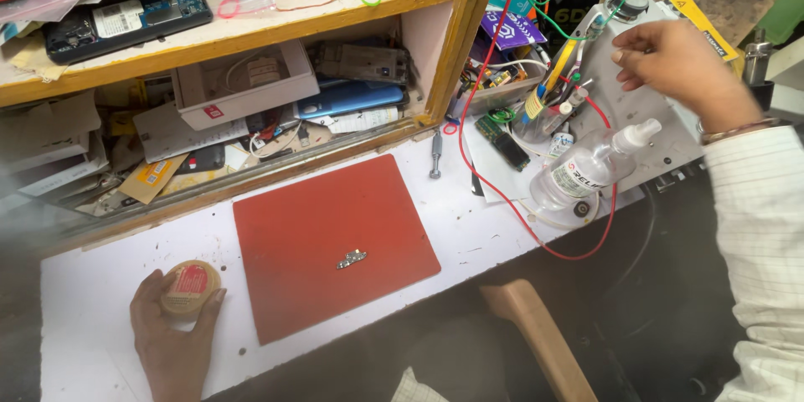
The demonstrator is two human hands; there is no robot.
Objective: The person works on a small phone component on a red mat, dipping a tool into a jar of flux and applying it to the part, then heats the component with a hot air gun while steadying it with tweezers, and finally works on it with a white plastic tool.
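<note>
Nearest to us in the head view, our left hand (172,339) curls around a small round tin (190,288) with a tan and red lid, fingers and thumb closed on its sides as it sits on the white bench top (84,285) at the lower left. Just to the right of it lies a red work mat (331,243), set at a slight tilt, and on the mat rests a tiny metal circuit part (352,260), well apart from both of our hands.

Far across the bench, at the upper right, our right hand (678,67) hangs over a grey flat unit (662,130) with its fingers loosely bent; we cannot tell whether it grips anything or touches the surface. Below that hand a clear plastic spray bottle (586,169) lies on its side, crossed by a red wire (502,193) that loops down over the bench edge. A small screwdriver (435,153) lies beyond the mat's far corner. Behind the mat, a wooden shelf (251,29) holds a white cardboard box (243,84), phone parts and a blue phone (347,100).
</note>
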